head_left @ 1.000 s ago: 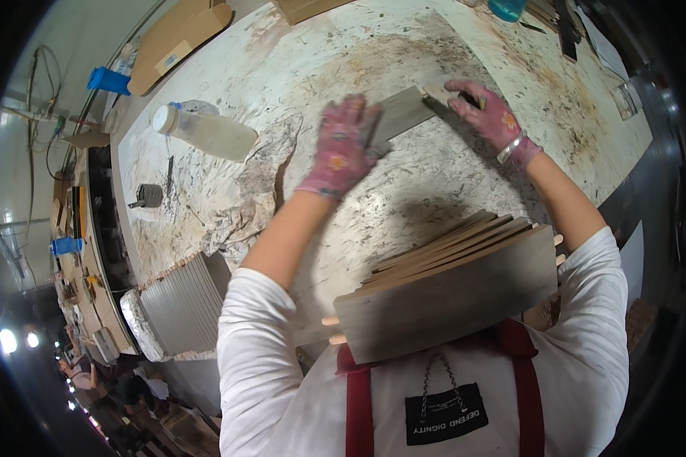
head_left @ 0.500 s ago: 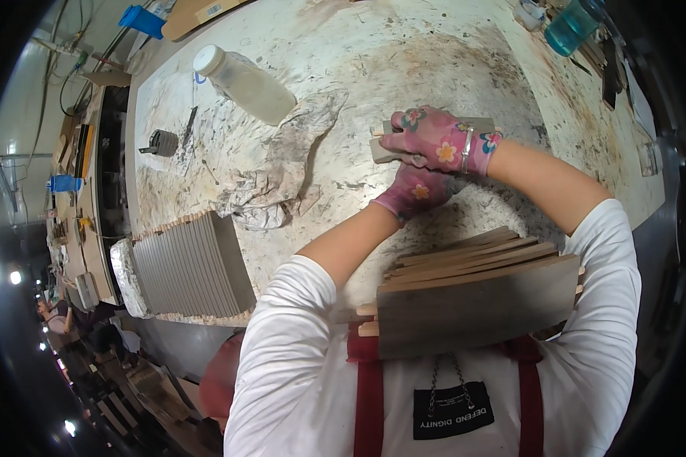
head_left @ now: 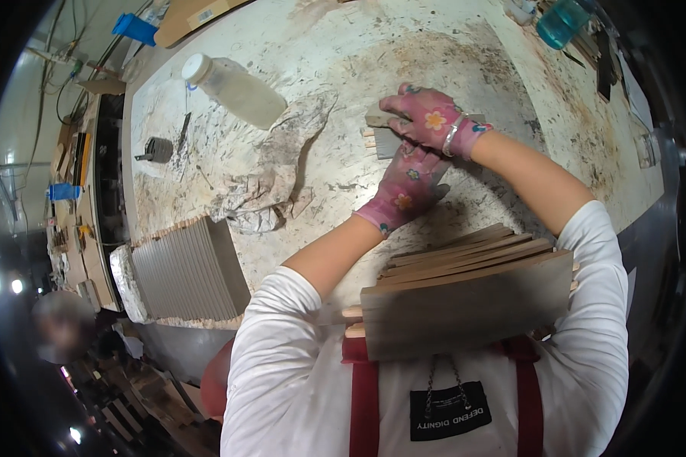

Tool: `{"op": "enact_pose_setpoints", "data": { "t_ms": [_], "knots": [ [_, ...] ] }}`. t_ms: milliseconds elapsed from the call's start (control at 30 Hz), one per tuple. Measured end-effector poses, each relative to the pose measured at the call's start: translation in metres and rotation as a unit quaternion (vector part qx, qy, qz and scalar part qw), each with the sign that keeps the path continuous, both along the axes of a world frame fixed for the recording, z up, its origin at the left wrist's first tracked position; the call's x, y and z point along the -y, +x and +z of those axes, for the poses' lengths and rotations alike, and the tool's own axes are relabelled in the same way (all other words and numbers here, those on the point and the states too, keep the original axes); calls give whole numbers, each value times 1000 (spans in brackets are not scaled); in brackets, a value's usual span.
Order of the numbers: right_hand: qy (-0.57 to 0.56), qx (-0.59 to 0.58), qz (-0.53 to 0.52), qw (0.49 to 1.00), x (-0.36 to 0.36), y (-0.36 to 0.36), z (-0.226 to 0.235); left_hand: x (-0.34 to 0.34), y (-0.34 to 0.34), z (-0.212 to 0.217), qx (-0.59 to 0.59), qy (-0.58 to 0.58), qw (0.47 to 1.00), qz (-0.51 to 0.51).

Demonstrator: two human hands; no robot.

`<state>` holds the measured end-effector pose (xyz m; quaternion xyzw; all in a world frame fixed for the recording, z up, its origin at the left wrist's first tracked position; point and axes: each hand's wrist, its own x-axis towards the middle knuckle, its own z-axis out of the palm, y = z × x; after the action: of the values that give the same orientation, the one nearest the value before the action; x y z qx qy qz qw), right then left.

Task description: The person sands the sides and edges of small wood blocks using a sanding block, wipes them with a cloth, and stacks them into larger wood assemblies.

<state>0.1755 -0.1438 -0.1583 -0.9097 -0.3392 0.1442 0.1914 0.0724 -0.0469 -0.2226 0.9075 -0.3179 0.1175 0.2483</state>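
Both my hands wear pink flowered gloves and meet over the table. Under them lies a grey wooden board [head_left: 388, 145] with pale pegs [head_left: 369, 138] at its left end. My right hand [head_left: 433, 120] is closed over a grey strip [head_left: 377, 121] along the far edge; whether the strip is a separate piece I cannot tell. My left hand [head_left: 408, 185] is closed at the board's near side, its fingertips partly hidden under the right hand. Close to my chest sits a fanned stack of grey-brown boards [head_left: 465, 308], pegs showing at its ends.
A row of upright grey boards [head_left: 187, 270] stands at the table's left edge. Beyond it lie a crumpled stained cloth [head_left: 263, 183] and a cloudy bottle with a white cap [head_left: 240, 95]. A small dark cylinder [head_left: 158, 150] stands farther left. At the far right is a teal bottle [head_left: 562, 24].
My right hand has lifted slightly and its fingers have spread more along the far edge. My left hand has turned, showing its flowered back. More of the board's flat face and pegs now shows.
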Motion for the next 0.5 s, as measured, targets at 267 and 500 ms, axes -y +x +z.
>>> {"op": "enact_pose_setpoints", "data": {
  "t_ms": [267,500],
  "knots": [
    [38,84,-58,994,134,16,-21,2,0,10,9,33,999,3],
    [-47,142,-181,972,201,17,-1,-50,27,41,-1,83,993,84]
  ]
}}
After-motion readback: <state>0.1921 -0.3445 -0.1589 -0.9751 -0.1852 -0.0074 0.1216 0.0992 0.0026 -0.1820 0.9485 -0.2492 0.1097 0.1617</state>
